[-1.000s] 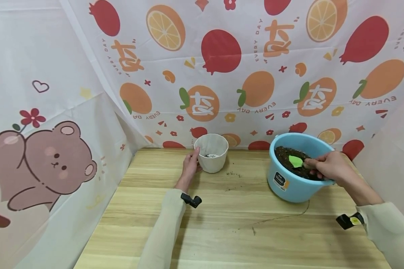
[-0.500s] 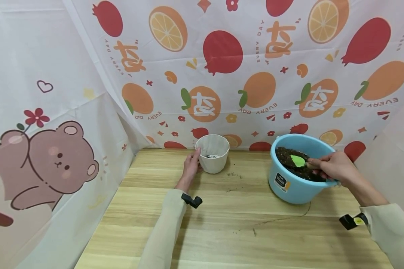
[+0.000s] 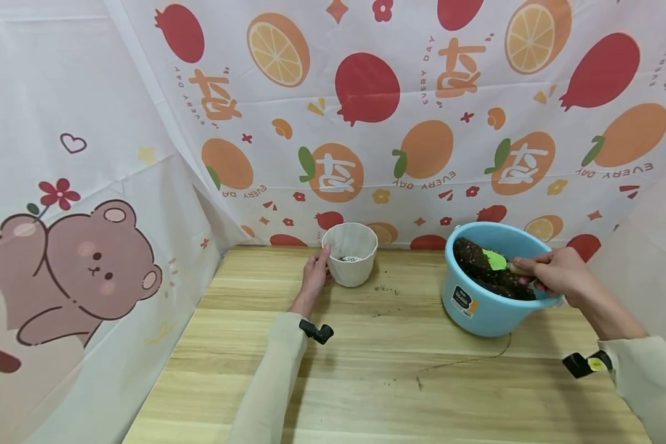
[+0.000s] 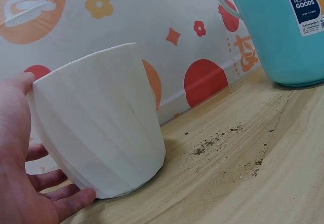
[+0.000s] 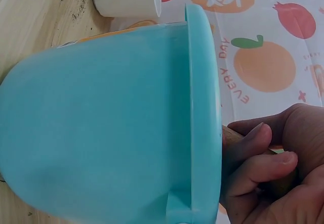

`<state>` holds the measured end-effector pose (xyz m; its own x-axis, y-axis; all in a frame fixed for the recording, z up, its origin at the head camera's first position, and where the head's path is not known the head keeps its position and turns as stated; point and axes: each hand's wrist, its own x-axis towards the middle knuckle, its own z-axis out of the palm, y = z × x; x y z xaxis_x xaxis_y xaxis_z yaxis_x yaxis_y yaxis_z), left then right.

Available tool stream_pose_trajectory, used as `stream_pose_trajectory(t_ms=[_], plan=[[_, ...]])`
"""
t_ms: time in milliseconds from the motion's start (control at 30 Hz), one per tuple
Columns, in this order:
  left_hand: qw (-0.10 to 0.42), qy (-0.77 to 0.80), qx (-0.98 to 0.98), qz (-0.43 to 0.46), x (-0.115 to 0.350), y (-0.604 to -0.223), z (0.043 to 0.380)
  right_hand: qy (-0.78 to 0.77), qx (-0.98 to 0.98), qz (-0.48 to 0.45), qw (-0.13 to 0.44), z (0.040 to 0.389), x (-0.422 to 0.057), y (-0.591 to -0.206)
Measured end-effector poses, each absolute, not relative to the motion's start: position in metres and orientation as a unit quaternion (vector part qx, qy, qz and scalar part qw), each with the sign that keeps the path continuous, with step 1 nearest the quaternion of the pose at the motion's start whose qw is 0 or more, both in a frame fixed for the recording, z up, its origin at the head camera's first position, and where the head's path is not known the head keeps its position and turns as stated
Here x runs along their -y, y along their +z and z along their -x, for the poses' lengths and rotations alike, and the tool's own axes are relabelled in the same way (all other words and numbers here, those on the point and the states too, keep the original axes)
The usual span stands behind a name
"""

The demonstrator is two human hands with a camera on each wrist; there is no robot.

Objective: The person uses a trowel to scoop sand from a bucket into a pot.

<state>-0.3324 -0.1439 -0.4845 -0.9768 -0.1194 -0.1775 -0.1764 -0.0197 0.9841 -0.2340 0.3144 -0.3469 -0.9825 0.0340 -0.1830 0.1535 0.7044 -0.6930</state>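
Note:
A white fluted flower pot (image 3: 351, 271) stands upright on the wooden table, with a perforated bottom visible inside. My left hand (image 3: 314, 271) holds its left side, thumb at the rim and fingers low around the wall, as the left wrist view shows. At the right, my right hand (image 3: 555, 272) grips a small trowel by its wooden handle (image 5: 232, 137). The trowel's green blade (image 3: 495, 259) is inside the light blue bucket (image 3: 480, 311), among dark potting soil (image 3: 468, 254). Its tip is hidden by soil. In the right wrist view the bucket wall hides the blade.
Soil crumbs (image 4: 207, 144) lie on the table (image 3: 366, 370) between pot and bucket. A thin trail of soil curves in front of the bucket. A fruit-printed cloth (image 3: 366, 142) hangs right behind both containers, and a bear-printed cloth (image 3: 100, 265) hangs at the left.
My right hand has moved slightly right with the trowel, and its blade has shifted within the soil, which now lies heaped to its left. The left hand and pot have stayed put.

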Motion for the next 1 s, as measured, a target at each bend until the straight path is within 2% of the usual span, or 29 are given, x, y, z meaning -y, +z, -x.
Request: stream_pose_trajectory(t_ms=[600, 1000], plan=[[0.007, 0.708, -0.697, 0.109, 0.143, -0.487, 0.332, -0.389, -0.917, -0.052, 0.075, 0.226, -0.326, -0.337], [0.018, 0.712, -0.694, 0.103, 0.143, -0.482, 0.328, -0.387, -0.919, -0.040, 0.067, 0.221, -0.338, -0.334]])
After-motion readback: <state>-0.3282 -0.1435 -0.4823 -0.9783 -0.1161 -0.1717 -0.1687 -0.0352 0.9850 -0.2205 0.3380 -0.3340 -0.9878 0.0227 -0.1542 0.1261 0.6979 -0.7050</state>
